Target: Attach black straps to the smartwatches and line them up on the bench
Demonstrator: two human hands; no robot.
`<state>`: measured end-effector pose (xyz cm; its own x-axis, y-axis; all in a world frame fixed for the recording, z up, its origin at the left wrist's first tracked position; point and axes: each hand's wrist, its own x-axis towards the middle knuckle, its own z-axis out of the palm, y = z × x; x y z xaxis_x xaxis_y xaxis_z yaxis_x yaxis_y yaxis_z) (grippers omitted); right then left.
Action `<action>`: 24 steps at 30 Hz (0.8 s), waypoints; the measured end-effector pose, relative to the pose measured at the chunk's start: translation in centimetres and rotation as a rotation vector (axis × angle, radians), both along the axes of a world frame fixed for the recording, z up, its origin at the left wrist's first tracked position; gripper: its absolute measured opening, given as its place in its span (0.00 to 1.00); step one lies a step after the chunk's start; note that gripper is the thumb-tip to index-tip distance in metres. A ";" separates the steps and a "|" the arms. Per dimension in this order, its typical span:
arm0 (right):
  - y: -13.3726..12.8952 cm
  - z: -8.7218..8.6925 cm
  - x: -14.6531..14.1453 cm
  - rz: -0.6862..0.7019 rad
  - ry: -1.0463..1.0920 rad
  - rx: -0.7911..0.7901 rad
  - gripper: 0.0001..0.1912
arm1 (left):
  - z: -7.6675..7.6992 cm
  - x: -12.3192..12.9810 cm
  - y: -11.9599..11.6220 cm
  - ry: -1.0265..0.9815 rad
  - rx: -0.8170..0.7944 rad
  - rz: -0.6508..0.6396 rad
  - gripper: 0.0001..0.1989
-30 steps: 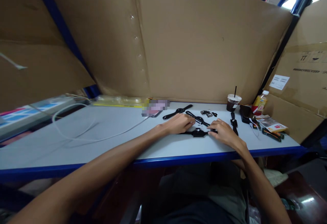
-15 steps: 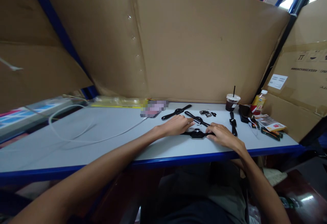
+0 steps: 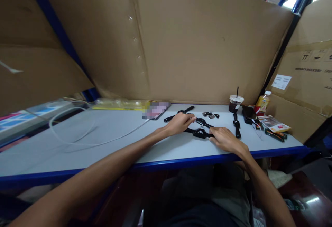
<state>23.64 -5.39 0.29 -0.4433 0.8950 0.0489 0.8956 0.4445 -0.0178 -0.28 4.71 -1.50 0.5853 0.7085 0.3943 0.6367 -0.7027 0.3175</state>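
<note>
My right hand [image 3: 225, 139] is closed around the right handle of the nearest black spokeshave [image 3: 199, 133], which lies near the table's front edge. Its left handle shows free beneath my left hand [image 3: 181, 123]. That left hand is closed, fingertips pinched beside the middle spokeshave [image 3: 201, 121], covering its left handle; what they hold, if anything, is hidden. Behind my left hand a third spokeshave [image 3: 190, 109] is partly covered. To the right, a fourth spokeshave [image 3: 236, 126] lies lengthwise. Small metal blades and black parts [image 3: 211, 115] are grouped behind the middle one.
A lidded drink cup [image 3: 234, 104] with a straw and a juice bottle [image 3: 263, 103] stand at the back right, near packets [image 3: 275, 124]. Leftward lie a phone [image 3: 159, 110] and its white cable [image 3: 119, 139]. Cardboard [image 3: 181, 47] walls the back; the table edge [image 3: 181, 164] is blue.
My left hand has moved up and slightly left, off the near spokeshave and over the middle one's left handle. The near spokeshave has turned a little in my right hand.
</note>
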 end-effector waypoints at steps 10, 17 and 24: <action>2.2 1.2 6.5 -0.443 0.207 0.275 0.13 | 0.1 -1.1 1.3 -0.227 0.321 0.176 0.13; 2.8 0.1 8.0 -0.639 0.088 0.273 0.15 | -0.1 -0.5 0.5 -0.114 0.316 0.138 0.13; 2.3 -0.2 5.8 -0.643 -0.021 0.129 0.15 | -0.3 -0.6 0.8 -0.089 0.336 0.132 0.14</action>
<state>29.44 -3.14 0.11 0.1762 0.9695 0.1703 0.9830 -0.1823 0.0204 -0.90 5.47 -1.79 0.4508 0.5976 0.6631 0.7088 -0.6911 0.1410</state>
